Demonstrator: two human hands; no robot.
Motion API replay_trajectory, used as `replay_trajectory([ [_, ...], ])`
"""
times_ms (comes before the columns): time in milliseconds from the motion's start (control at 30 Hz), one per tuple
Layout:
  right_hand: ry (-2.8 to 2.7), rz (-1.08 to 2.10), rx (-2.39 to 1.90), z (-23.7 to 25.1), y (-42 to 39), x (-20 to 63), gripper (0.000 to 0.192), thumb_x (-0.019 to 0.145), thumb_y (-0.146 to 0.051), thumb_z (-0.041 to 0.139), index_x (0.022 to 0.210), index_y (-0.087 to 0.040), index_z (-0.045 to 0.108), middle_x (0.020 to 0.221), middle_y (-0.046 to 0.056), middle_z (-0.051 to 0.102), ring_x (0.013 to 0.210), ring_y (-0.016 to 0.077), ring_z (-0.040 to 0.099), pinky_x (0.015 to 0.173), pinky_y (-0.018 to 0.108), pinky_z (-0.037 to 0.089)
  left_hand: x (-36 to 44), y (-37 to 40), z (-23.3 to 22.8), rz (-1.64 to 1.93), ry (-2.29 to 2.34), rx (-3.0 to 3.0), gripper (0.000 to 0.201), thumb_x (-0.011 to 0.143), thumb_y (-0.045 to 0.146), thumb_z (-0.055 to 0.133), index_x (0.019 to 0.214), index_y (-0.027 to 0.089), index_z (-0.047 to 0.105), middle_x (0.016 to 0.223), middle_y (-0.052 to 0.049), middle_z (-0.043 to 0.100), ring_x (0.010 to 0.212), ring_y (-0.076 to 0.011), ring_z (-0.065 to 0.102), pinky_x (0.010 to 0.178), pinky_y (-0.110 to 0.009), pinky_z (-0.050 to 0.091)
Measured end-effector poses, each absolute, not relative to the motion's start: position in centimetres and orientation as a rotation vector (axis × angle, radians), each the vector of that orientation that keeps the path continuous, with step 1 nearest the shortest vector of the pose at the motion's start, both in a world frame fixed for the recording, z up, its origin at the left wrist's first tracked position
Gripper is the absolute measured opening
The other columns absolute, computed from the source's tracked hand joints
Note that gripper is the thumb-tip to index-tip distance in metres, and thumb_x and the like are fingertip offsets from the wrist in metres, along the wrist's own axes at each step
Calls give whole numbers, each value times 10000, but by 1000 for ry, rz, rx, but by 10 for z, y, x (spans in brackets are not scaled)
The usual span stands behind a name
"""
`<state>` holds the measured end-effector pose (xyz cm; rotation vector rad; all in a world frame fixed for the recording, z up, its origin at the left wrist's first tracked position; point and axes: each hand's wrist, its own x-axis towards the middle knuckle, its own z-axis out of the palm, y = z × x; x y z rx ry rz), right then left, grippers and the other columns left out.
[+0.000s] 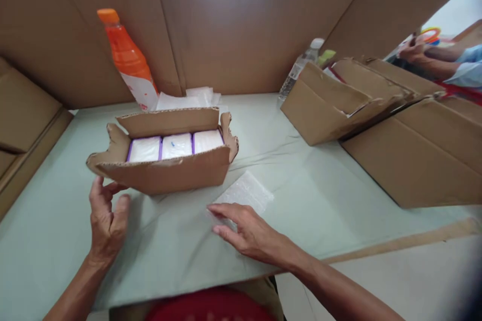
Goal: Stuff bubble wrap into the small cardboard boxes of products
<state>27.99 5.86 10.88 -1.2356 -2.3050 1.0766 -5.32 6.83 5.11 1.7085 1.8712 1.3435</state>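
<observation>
A small open cardboard box (188,176) stands on the table, its flaps raised. Three white packs with purple edges (176,146) fill it in a row. My left hand (108,218) is by the box's near left corner, fingers apart and holding nothing; I cannot tell whether its fingertips touch the cardboard. Right of the box's front, a clear bubble-wrap piece (248,191) lies flat on the table. My right hand (241,228) hovers at or rests on its near left edge, thumb and fingers apart.
An orange bottle (130,60) leans at the back left, beside more white bubble-wrap sheets (184,101). A clear water bottle (301,67) stands behind cardboard boxes (422,150) on the right. Another box (26,125) sits at the left edge. Beyond the cardboard wall, another person's hands (414,51) show.
</observation>
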Motion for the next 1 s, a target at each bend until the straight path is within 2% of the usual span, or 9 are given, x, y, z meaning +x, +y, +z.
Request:
replay_trajectory([
  [67,-2238,1196,-1008,107,53,277,467,989,-393,589,1418,-208,576,1401,82,639,1251,219,618,1058,356,490,-44,42,58,1364,1849,1685,705,958,420,539,1565,212,248,1266,-126,614,1160,-274,627,1048,-479,476],
  [200,-2142,915,-1010,96,57,291,310,1025,-307,516,1287,-235,665,1296,73,702,1233,208,625,1072,404,491,-18,0,68,1177,1851,1942,405,939,330,582,1331,230,577,1257,-97,632,1162,-266,617,992,-429,513],
  [300,-2226,569,-1118,84,63,296,291,1012,-222,498,1233,-210,688,1245,99,719,1151,241,654,1008,458,512,15,-6,73,1120,1598,2258,345,914,215,599,1259,214,609,1236,-104,643,1168,-266,599,1002,-436,501],
  [467,-2563,388,-1102,64,56,303,285,976,-203,538,1205,-198,708,1360,116,658,1264,307,581,984,510,485,53,11,67,746,1251,2521,196,901,151,565,1047,188,690,1057,-98,711,1035,-269,626,920,-467,498],
  [667,-2203,103,-1518,55,54,359,282,1004,-285,477,1065,-202,739,1195,121,732,1145,287,653,957,481,486,34,10,53,845,1280,2414,194,915,155,563,1058,203,685,1219,-113,682,1149,-266,609,969,-448,498],
  [800,-2145,-15,-1606,52,67,361,300,973,-339,527,1156,-163,686,1250,159,703,1184,329,632,953,493,494,31,2,47,937,1775,2335,300,890,278,634,1168,167,639,1297,-193,620,1228,-360,565,1008,-560,473],
  [900,-2187,53,-1545,48,70,350,208,957,-332,541,983,-182,683,1246,152,703,1160,333,647,945,497,507,40,-3,42,855,1930,2286,188,846,300,667,988,177,655,1343,-211,599,1310,-423,505,1037,-622,443],
  [967,-2158,149,-1484,46,65,348,177,960,-312,527,918,-202,660,1166,121,732,1083,297,683,921,466,531,49,-6,40,906,1891,2250,36,859,224,612,836,197,619,1330,-180,624,1308,-393,526,1038,-594,455],
  [1000,-2117,200,-1475,46,61,348,168,962,-311,526,952,-206,658,1126,108,742,1029,274,700,898,441,548,53,-7,40,955,1858,2217,71,868,189,580,802,204,601,1278,-159,659,1255,-357,575,1013,-556,483],
])
